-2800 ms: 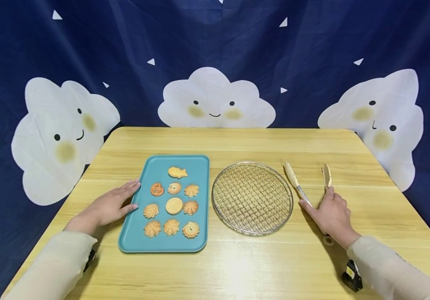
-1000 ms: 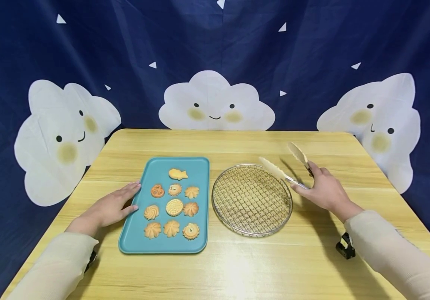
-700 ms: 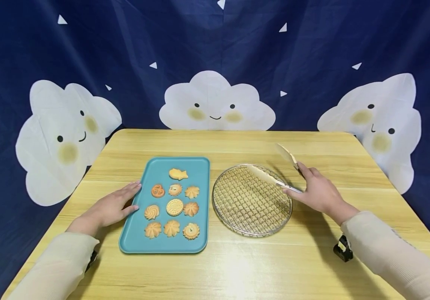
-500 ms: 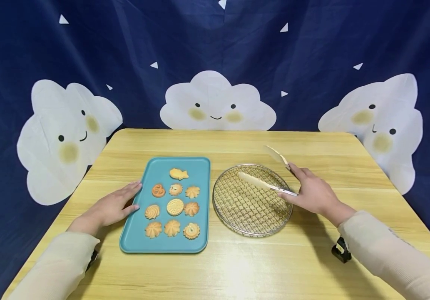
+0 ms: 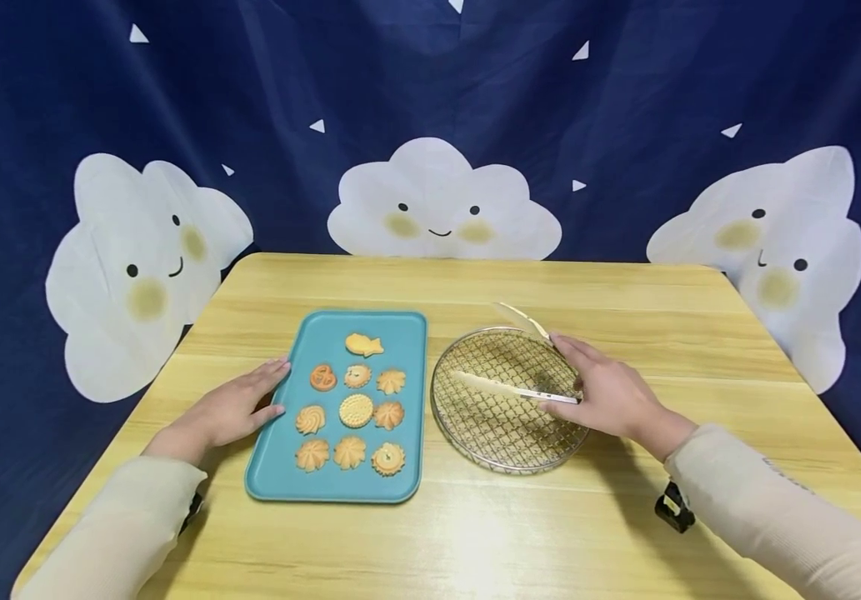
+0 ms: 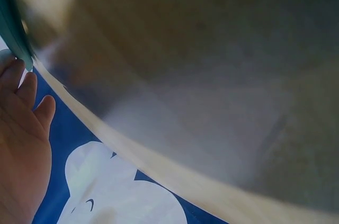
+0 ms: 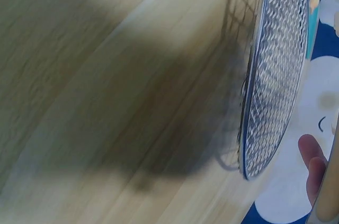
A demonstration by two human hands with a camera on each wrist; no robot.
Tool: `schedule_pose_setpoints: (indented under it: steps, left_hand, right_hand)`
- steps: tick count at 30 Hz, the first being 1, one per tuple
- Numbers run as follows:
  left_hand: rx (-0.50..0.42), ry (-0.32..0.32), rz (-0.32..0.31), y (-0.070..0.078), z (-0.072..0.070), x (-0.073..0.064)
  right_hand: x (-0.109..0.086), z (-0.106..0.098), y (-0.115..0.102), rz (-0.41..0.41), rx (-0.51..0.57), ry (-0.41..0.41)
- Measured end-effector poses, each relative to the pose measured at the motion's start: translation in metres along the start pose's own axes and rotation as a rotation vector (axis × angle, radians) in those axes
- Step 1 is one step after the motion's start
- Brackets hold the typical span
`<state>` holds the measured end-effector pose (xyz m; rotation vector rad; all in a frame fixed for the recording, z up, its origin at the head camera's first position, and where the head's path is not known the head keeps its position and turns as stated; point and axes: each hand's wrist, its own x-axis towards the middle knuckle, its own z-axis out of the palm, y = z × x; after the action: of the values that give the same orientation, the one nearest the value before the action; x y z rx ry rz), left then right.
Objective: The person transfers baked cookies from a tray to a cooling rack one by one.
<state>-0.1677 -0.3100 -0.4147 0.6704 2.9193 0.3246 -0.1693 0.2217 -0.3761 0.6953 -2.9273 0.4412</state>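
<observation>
My left hand [image 5: 229, 413] rests against the left edge of a teal tray [image 5: 317, 331], its fingers straight and the thumb over the rim. Several cookies lie spread on the tray, among them a fish-shaped one [image 5: 364, 344], a pretzel-shaped one [image 5: 322, 377] and a round dotted one [image 5: 356, 411]. With my right hand [image 5: 613, 396] I hold a pair of tongs [image 5: 546, 396], thumb along one arm and fingers on the other. The tongs' arms are spread apart, with nothing between their tips. They hang over a round wire rack [image 5: 508, 446]; the palm hides their hinge end.
Tray and rack stand side by side on a wooden table [image 5: 505, 533]. In the right wrist view the rack [image 7: 278, 75] stands raised off the tabletop. Behind the table hangs a dark blue cloth [image 5: 430, 75] with white clouds.
My right hand has picked the tongs up from the table right of the rack and carried them left over it. My left hand has stayed at the tray, and the cookies lie as before.
</observation>
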Motion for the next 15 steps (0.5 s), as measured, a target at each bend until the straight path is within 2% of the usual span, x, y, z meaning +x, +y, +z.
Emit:
schedule_pose_setpoints:
  steps: [15]
  left_hand:
    - [0.01,-0.001,0.002,0.001,-0.001,0.001]
  right_hand:
    - [0.006,0.004,-0.03,-0.143,0.04,-0.087]
